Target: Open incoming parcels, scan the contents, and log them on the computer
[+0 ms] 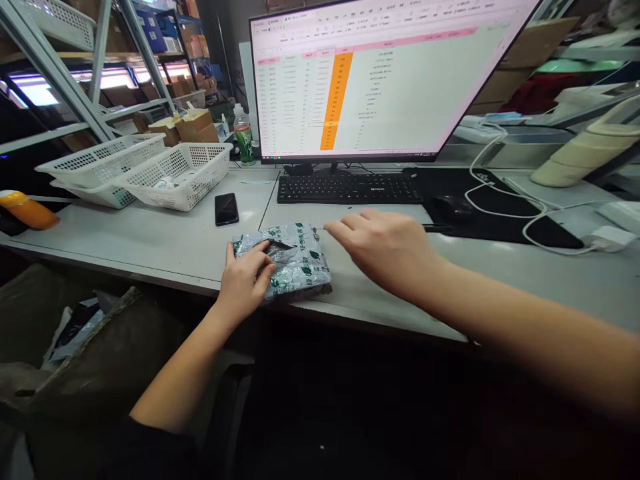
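A flat grey plastic parcel (300, 257) with green leaf print lies at the front edge of the white desk (150, 240). My left hand (245, 277) rests on the parcel's left side, fingers curled onto it and pressing it down. My right hand (385, 247) hovers just right of the parcel, slightly blurred, fingers extended and loosely apart, holding nothing. A black pen-like object (435, 228) lies on the desk just beyond the right hand.
A black keyboard (350, 188) and a large monitor (380, 80) showing a spreadsheet stand behind. A black phone (226, 209) lies left of the keyboard. White perforated baskets (175, 175) sit at the left, with a green bottle (244, 137). A mouse (453, 208) and white cables (500, 200) are on the right.
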`<state>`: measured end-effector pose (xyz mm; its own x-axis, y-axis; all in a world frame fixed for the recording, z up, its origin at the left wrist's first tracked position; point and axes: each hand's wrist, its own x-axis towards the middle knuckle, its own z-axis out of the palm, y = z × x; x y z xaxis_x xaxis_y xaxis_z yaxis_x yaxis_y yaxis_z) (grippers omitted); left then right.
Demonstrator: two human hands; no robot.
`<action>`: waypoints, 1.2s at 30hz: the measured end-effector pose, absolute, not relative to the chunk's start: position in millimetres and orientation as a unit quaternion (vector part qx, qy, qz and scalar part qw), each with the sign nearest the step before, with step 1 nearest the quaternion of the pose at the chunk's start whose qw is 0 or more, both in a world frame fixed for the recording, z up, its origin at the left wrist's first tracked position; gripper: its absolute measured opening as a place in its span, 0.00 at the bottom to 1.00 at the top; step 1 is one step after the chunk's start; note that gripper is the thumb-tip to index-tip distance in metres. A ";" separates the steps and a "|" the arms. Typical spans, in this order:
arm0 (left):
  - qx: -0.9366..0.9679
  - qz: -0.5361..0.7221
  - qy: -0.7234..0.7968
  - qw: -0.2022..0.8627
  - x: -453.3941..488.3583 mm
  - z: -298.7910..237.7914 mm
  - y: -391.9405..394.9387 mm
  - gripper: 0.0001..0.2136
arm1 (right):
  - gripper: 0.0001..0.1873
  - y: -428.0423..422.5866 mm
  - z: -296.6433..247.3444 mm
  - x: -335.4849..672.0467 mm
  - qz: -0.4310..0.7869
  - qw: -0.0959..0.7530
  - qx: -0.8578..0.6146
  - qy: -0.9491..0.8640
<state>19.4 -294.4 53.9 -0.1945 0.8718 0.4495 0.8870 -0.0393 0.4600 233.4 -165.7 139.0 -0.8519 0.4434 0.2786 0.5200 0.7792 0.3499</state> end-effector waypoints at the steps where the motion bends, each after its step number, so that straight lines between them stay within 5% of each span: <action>1: -0.637 -0.339 -0.692 0.014 19.5 53.8 -294.4 0.06 | 0.20 -160.6 135.5 236.8 -0.203 0.084 -0.279 -0.935; 9: -0.662 -0.270 -0.697 0.057 21.9 56.1 -290.8 0.10 | 0.26 -123.2 89.3 226.4 -0.064 -0.071 -0.353 -0.931; 17: -0.675 -0.273 -0.680 0.089 16.7 54.5 -287.7 0.10 | 0.21 -126.9 97.2 203.2 -0.063 0.155 -0.227 -0.959; 25: -0.675 -0.136 -0.724 0.036 15.7 70.6 -265.1 0.20 | 0.19 -125.7 111.8 159.5 0.020 -0.007 -0.221 -0.975; 36: -0.710 -0.191 -0.664 0.134 14.1 55.7 -277.1 0.13 | 0.19 -124.4 120.5 131.9 -0.076 -0.012 -0.218 -0.973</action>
